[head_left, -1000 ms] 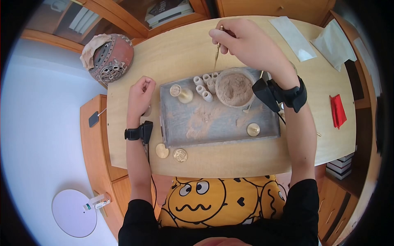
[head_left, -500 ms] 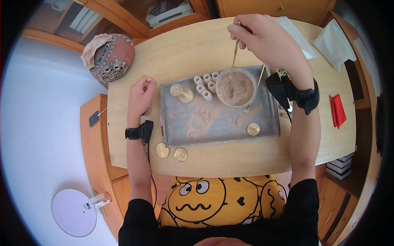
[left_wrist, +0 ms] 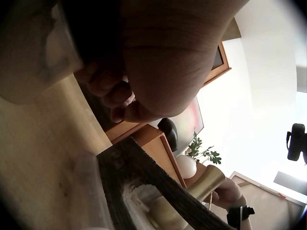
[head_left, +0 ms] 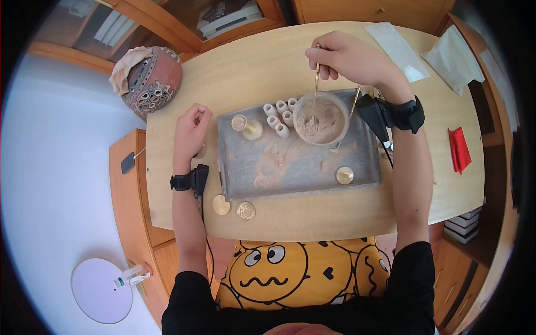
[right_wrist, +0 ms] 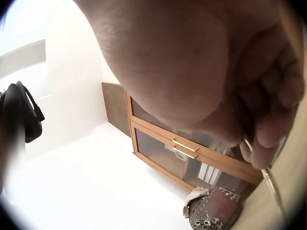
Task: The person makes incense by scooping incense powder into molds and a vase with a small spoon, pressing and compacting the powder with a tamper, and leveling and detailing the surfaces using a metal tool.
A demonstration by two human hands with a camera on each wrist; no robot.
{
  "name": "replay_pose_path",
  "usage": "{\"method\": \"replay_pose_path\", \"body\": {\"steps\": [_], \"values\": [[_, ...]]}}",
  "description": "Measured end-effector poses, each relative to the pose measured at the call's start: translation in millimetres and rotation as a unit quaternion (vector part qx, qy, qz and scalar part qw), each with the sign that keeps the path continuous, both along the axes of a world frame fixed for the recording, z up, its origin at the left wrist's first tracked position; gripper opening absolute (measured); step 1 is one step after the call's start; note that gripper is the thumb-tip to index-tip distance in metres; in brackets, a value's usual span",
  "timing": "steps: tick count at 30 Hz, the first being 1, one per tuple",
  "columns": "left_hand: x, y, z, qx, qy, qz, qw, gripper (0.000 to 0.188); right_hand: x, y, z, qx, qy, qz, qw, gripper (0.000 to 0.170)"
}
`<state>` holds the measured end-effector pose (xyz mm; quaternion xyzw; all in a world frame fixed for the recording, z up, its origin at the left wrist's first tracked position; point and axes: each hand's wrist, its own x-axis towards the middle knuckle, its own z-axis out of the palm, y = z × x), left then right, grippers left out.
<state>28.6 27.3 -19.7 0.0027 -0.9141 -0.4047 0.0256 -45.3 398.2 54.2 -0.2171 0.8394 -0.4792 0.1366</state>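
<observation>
My right hand (head_left: 354,58) pinches a thin brass tool (head_left: 316,84), its lower end down in the powder of a round bowl (head_left: 296,131). The right wrist view shows the brass shaft (right_wrist: 268,179) between thumb and fingers. Bowl, several small pale tubes (head_left: 282,131) and a brass holder (head_left: 252,130) topped by a powder-filled cup (head_left: 239,122) stand on a grey tray (head_left: 221,162). Left of the tray, my left hand (head_left: 191,131) rests with fingers loosely curled, nothing visible in them. These curled fingers (left_wrist: 115,96) also show in the left wrist view.
A second brass tool (head_left: 355,100) leans at the bowl's right side. A brass piece (head_left: 344,175) lies in the tray, two brass discs (head_left: 221,205) in front of it. A red pot (head_left: 167,75) stands back left; a red cloth (head_left: 459,151) lies right.
My right hand first moved right and up with the brass tool, away from beside the tubes, then came back slightly left and lower, the tip now in the powder. The left hand has stayed still.
</observation>
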Motion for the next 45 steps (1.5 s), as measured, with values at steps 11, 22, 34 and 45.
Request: {"method": "replay_pose_path", "body": {"steps": [11, 22, 34, 45], "values": [[-1, 1, 1, 0.001, -0.004, -0.004, 1.0, 0.015, -4, 3, 0, -0.035, 0.014, -0.051, 0.998, 0.033], [-1, -1, 1, 0.0, 0.003, -0.008, 1.0, 0.015, 11, -32, -6, -0.125, 0.048, -0.047, 0.99, 0.035], [-3, -1, -4, 0.005, 0.043, -0.009, 0.999, 0.015, 17, -42, -6, -0.124, 0.122, -0.058, 0.983, 0.035], [-2, 0, -1, 0.005, 0.018, -0.007, 1.0, 0.015, 13, -6, 13, 0.089, 0.205, -0.09, 0.971, 0.035]]}}
